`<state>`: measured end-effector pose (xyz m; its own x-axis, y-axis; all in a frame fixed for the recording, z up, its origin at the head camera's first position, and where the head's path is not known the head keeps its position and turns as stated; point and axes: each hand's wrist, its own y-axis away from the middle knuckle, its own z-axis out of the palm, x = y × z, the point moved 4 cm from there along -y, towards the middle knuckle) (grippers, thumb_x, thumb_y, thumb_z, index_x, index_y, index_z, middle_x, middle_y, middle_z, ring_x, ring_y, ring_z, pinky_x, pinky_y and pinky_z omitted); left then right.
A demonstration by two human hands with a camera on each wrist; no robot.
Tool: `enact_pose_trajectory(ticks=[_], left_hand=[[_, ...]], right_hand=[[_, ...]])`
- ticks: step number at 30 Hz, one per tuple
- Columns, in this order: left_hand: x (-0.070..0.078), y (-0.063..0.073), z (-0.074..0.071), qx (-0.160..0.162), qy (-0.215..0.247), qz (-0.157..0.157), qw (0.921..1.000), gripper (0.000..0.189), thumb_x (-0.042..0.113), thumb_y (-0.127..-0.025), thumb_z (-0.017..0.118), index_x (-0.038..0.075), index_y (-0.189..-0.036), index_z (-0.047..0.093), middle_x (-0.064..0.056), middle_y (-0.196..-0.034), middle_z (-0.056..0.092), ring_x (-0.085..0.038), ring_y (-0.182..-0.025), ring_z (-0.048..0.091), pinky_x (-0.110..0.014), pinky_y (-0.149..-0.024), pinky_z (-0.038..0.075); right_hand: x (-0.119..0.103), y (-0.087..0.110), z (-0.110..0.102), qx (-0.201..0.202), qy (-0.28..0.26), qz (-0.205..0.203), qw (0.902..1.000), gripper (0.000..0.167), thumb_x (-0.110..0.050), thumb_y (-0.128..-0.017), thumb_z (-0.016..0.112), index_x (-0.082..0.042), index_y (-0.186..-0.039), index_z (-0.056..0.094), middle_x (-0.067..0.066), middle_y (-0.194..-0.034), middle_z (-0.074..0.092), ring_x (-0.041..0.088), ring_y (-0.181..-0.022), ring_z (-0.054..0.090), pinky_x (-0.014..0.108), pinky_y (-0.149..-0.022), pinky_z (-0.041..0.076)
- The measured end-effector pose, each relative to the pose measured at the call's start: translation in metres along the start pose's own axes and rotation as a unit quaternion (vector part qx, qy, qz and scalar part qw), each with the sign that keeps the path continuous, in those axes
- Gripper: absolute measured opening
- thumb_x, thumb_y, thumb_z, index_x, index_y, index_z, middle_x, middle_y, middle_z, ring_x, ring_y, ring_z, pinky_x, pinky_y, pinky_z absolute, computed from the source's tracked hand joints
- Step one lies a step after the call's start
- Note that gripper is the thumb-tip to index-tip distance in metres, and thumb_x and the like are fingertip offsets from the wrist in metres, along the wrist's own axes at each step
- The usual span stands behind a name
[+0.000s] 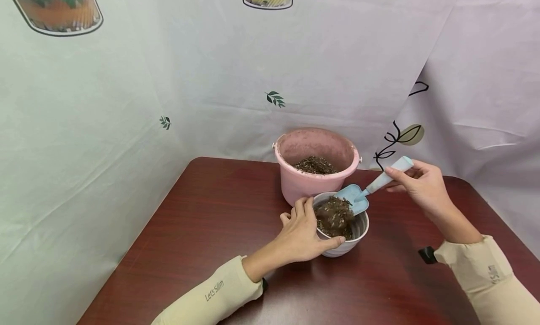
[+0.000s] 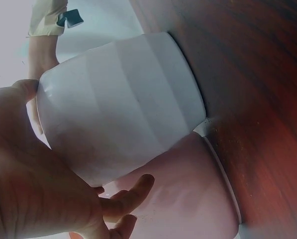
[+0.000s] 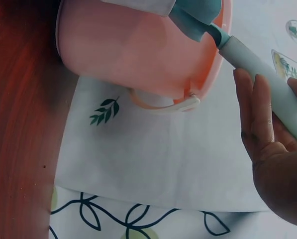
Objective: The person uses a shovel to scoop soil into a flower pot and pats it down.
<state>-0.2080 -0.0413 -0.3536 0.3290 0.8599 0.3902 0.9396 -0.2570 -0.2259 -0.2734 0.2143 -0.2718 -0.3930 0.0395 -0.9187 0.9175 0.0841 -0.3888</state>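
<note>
White and banded, the pot [image 1: 336, 253] stands on the table [image 1: 202, 212] and serves as the reference point for all positions. Just behind it and slightly to its left is the pink bucket [image 1: 301, 184], holding dark soil [image 1: 315, 165]; whether bucket and pot touch cannot be told. Of the two hands, the left hand [image 1: 301, 236] grips the pot from its left side, fingers over the rim and thumb along the near edge. The right hand [image 1: 423, 184], to the pot's right and well apart from the left, pinches the handle of the pale blue trowel [image 1: 373, 184] between thumb and fingers. The trowel slants down toward the pot, its blade at the far right of the rim, whether resting on it or just above cannot be told. Soil lies within the pot, partly blurred below the blade, which suggests that some is sliding off. Principal hazards, as judged: a sideways roll of the trowel, favoured by the light fingertip hold, could shed soil over the pot's rim onto the table; a hard downward push of the blade on that rim could tip the pot, particularly if the left hand slackened; soil clinging to the blade could drop outside the pot during withdrawal.
</note>
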Motion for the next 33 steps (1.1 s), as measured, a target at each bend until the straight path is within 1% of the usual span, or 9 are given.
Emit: enact_pose_trajectory(ticks=[4,8,13,17,23,28,30,33], left_hand=[[0.0,0.0,0.0,-0.003,0.0,0.0,1.0,0.114,0.078,-0.073,0.063,0.004,-0.151,0.026,-0.014,-0.141,0.037,-0.029,-0.121,0.05,-0.043,-0.082,0.032],[0.0,0.0,-0.001,-0.006,-0.003,-0.001,1.0,0.115,0.079,-0.073,0.062,0.004,-0.151,0.025,-0.015,-0.14,0.038,-0.029,-0.12,0.05,-0.043,-0.082,0.032],[-0.001,0.0,-0.001,-0.007,-0.001,-0.001,1.0,0.115,0.079,-0.073,0.062,0.003,-0.151,0.025,-0.016,-0.139,0.039,-0.03,-0.12,0.051,-0.043,-0.082,0.032],[-0.001,0.0,0.0,-0.003,0.0,0.0,1.0,0.114,0.079,-0.073,0.062,0.004,-0.151,0.026,-0.015,-0.138,0.039,-0.029,-0.119,0.051,-0.043,-0.081,0.032],[0.0,-0.001,-0.001,0.0,-0.004,0.003,1.0,0.113,0.079,-0.073,0.062,0.004,-0.15,0.027,-0.014,-0.137,0.041,-0.029,-0.119,0.051,-0.042,-0.08,0.032],[0.001,-0.001,-0.001,-0.004,-0.003,0.002,1.0,0.113,0.08,-0.073,0.062,0.005,-0.15,0.028,-0.014,-0.137,0.04,-0.03,-0.116,0.05,-0.042,-0.081,0.031],[0.001,-0.001,-0.001,-0.006,0.001,-0.001,1.0,0.113,0.08,-0.073,0.062,0.005,-0.15,0.028,-0.014,-0.136,0.04,-0.03,-0.113,0.049,-0.042,-0.081,0.031],[0.0,-0.001,-0.001,-0.006,0.001,-0.003,1.0,0.112,0.08,-0.072,0.062,0.005,-0.149,0.029,-0.014,-0.134,0.041,-0.03,-0.11,0.049,-0.042,-0.08,0.031]], right_hand=[[-0.004,0.0,0.0,0.001,0.063,-0.009,0.998,0.006,-0.001,-0.088,0.072,-0.003,-0.093,0.072,0.004,-0.074,0.072,0.017,-0.059,0.071,0.032,-0.057,0.056],[-0.009,0.0,0.002,-0.007,0.121,-0.031,0.9922,0.008,0.0,-0.088,0.072,-0.002,-0.096,0.072,0.001,-0.074,0.071,0.017,-0.057,0.069,0.031,-0.056,0.056],[-0.015,-0.001,0.004,-0.025,0.161,-0.058,0.9849,0.011,0.003,-0.087,0.072,0.002,-0.097,0.07,-0.002,-0.076,0.071,0.018,-0.057,0.069,0.029,-0.057,0.056],[-0.021,-0.001,0.004,-0.032,0.185,-0.076,0.9793,0.011,0.003,-0.086,0.072,0.002,-0.097,0.069,-0.005,-0.076,0.072,0.016,-0.057,0.069,0.027,-0.058,0.055],[-0.03,0.0,0.006,-0.041,0.179,-0.1,0.9778,0.011,0.007,-0.085,0.071,0.001,-0.094,0.069,-0.008,-0.075,0.071,0.014,-0.056,0.069,0.025,-0.057,0.055],[-0.032,0.0,0.003,-0.054,0.115,-0.128,0.9836,0.018,0.016,-0.081,0.069,0.005,-0.095,0.07,-0.001,-0.077,0.072,0.015,-0.053,0.067,0.025,-0.054,0.054],[-0.033,0.0,0.003,-0.06,0.102,-0.136,0.9836,0.019,0.018,-0.08,0.069,0.007,-0.096,0.07,0.001,-0.077,0.072,0.015,-0.052,0.067,0.024,-0.053,0.054],[-0.032,0.0,0.003,-0.065,0.102,-0.14,0.9827,0.02,0.018,-0.08,0.069,0.008,-0.098,0.069,0.001,-0.078,0.072,0.014,-0.052,0.067,0.024,-0.053,0.053]])
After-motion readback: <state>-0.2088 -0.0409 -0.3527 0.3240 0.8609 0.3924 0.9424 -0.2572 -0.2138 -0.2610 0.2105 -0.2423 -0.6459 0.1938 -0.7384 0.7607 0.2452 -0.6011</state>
